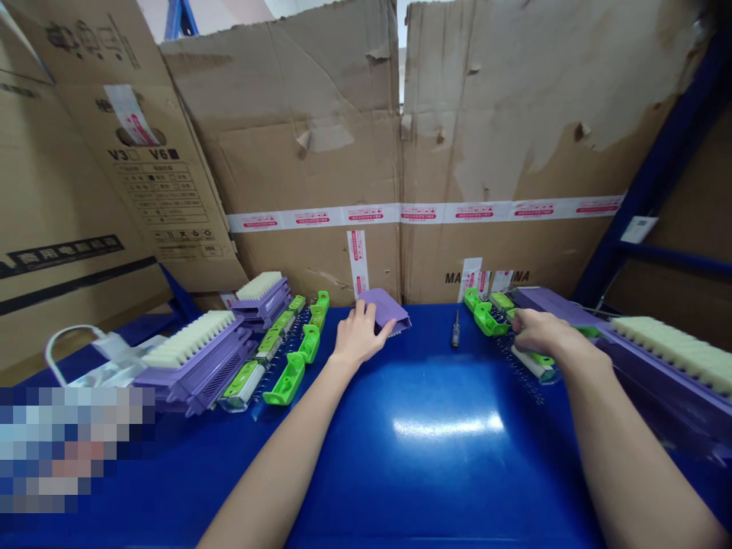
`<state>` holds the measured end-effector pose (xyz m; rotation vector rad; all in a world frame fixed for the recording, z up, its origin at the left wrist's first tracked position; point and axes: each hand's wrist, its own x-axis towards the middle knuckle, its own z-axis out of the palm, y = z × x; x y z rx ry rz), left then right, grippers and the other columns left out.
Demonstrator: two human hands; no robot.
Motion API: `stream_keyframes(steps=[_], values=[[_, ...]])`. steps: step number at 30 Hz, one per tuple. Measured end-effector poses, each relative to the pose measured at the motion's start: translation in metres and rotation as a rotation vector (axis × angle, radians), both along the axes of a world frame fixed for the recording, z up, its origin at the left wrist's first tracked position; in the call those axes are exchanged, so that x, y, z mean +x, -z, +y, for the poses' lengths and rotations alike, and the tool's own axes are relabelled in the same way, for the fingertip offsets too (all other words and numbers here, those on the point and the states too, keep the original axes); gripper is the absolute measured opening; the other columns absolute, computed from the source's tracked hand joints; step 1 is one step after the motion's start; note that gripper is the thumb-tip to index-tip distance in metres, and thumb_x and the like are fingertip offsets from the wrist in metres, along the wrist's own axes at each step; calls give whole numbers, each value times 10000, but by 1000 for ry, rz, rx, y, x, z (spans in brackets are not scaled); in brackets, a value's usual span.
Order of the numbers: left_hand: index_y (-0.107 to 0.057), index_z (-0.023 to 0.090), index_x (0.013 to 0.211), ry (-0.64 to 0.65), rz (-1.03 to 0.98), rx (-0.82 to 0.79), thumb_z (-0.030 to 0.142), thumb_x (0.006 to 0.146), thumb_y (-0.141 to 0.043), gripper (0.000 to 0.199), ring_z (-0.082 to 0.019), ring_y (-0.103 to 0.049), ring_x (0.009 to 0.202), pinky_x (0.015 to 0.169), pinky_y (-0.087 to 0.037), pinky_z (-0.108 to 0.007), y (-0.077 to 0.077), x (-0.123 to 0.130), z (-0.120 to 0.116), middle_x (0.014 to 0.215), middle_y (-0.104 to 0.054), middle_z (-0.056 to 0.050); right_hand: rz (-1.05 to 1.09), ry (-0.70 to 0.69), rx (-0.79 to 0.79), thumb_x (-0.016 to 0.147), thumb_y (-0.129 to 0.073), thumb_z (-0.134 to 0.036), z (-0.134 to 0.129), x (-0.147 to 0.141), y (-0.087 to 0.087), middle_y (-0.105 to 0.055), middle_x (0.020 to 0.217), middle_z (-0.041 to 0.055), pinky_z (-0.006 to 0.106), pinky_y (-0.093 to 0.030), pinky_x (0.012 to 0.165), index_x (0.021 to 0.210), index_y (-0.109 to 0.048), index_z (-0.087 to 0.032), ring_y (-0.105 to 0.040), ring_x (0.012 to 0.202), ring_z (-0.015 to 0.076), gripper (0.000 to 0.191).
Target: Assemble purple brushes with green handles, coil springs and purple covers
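My left hand (pixel 359 332) rests on a purple plastic part (pixel 386 306) near the back middle of the blue table, with its thumb and fingers against the part's edge. My right hand (pixel 534 331) reaches over the right-hand row of parts, its fingers bent together; what they hold, if anything, is hidden. Beside it lie a green clip (pixel 489 320), a clear-and-green block (pixel 536 363) and scattered small screws (pixel 523 377). Between my hands a screwdriver (pixel 456 333) lies on the table.
Purple housings with cream foam (pixel 191 339) stand at the left, beside several green clips (pixel 287 379) and clear-and-green blocks (pixel 245 383). More foam (pixel 675 351) tops purple parts at the right. A white power strip (pixel 106 372) is far left; cardboard (pixel 309 168) walls the back.
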<state>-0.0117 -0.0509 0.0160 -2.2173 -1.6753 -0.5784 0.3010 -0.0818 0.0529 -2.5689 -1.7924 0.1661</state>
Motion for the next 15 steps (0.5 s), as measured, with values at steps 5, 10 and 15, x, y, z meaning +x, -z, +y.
stream_keyframes(steps=[5,10,15], values=[[-479,174,1064,-7,3,-17,589,880,-289,492,-262,-585,932,681,-473,-337,-1,0,-1,1095,-504,-110,-21,-2,14,619,-557,-200,-3,-9,-5,-616,1018,99,317,-432,640,942,-552,-237,-610,928,286,326],[-474,173,1091,-7,-7,-46,597,880,-265,517,-269,-579,949,700,-474,-357,-2,1,-2,1113,-490,-118,-16,48,10,629,-609,-278,-7,-8,-9,-626,1019,133,347,-455,650,910,-581,-216,-612,933,321,288],[-474,176,1091,-10,-11,-53,596,881,-265,514,-271,-578,953,711,-472,-357,-3,1,-2,1117,-489,-120,-49,58,61,666,-539,-181,-10,-16,-13,-626,1072,152,361,-465,679,1036,-610,-214,-610,970,332,379]])
